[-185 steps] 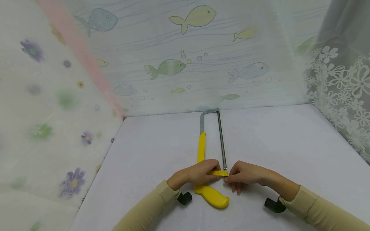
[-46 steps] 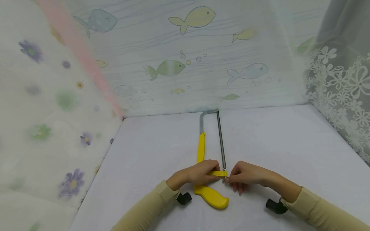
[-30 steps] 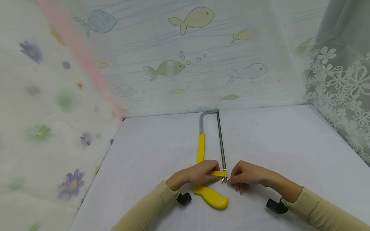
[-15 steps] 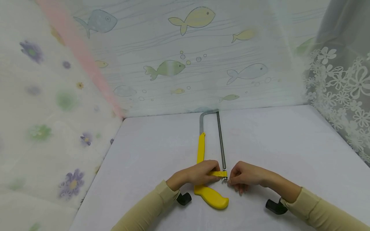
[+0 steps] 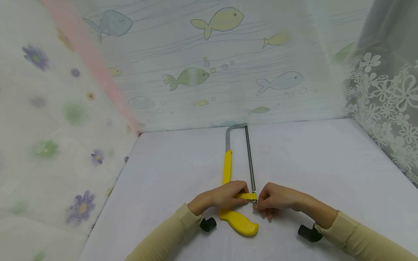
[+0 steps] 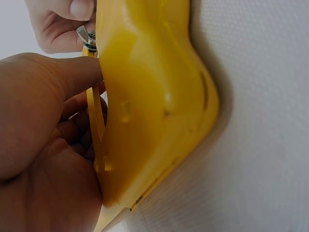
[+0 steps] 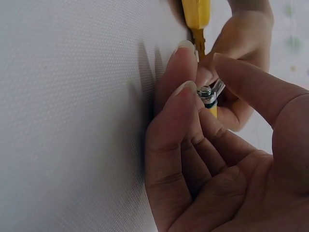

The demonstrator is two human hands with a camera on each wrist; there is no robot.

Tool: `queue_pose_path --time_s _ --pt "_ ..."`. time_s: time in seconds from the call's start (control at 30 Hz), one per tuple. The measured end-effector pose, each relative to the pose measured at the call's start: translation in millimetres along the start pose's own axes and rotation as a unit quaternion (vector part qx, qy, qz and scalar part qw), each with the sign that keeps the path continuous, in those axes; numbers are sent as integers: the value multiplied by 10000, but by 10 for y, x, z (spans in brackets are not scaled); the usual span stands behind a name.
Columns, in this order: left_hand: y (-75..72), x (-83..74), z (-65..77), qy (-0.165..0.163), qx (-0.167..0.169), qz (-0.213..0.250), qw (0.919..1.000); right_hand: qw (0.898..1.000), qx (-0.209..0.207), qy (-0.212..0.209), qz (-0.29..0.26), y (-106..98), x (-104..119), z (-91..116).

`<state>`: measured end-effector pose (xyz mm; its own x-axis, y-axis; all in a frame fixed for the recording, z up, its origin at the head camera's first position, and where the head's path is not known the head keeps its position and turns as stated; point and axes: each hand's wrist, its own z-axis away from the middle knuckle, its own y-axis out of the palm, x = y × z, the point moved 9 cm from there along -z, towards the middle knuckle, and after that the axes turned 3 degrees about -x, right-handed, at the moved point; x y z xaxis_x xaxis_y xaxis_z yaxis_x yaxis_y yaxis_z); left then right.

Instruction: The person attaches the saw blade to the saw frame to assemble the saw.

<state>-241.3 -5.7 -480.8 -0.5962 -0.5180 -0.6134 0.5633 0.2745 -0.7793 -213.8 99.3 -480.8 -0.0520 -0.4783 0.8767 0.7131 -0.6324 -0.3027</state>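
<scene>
A hacksaw (image 5: 227, 168) lies on the white table, its grey metal blade (image 5: 249, 157) running along the right side. My left hand (image 5: 226, 193) grips the yellow frame just above the handle (image 5: 243, 224), near the short yellow arm (image 5: 246, 196) that ends at the blade. Below that arm's end sits a silver wing nut (image 6: 86, 35) on a threaded bolt. My right hand (image 5: 281, 197) has its thumb and forefinger at the wing nut and pinches it, partly hiding it in the head view. In the right wrist view, the wing nut (image 7: 218, 88) shows beside my thumb; the other fingers are curled.
White cloth covers the table (image 5: 169, 159). A fish-printed curtain (image 5: 196, 54) hangs behind its far edge, close to the saw's front end. Floral curtains stand at the left and right. Black wrist devices (image 5: 208, 224) show below both sleeves.
My right fingertips have moved slightly left onto the wing nut, covering wings that showed half a second ago. Earlier they moved on and off it. My left hand and the hacksaw stay in place.
</scene>
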Motion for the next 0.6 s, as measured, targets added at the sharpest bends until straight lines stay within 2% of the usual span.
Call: queue_pose_path --time_s 0.6 --pt "10 15 -2 -17 29 43 10000 9999 -51 131 37 14 26 -20"
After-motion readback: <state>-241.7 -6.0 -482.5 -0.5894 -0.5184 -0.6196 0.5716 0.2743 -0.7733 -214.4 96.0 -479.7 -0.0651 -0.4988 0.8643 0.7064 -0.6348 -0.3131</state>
